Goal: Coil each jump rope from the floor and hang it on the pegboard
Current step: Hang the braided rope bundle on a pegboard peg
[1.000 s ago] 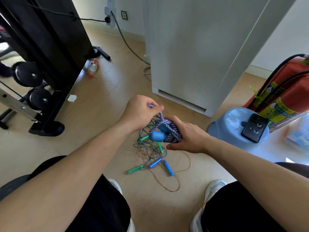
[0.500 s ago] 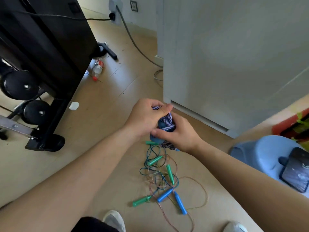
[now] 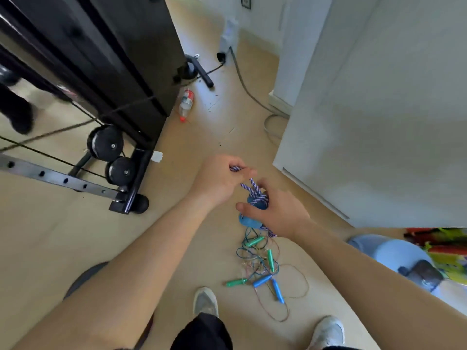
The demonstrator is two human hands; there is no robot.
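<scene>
Purple-white rope (image 3: 249, 186) slants up-left, bundle (image 3: 257, 199) gripped by right hand (image 3: 281, 213), end pinched by left hand (image 3: 220, 181).

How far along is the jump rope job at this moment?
Done: nothing shows as hung; no pegboard is in view. In hand: the left hand pinches the braided rope while the right hand grips its coil and blue handles. Left: the tangle of thin ropes on the floor, not yet coiled.
</scene>
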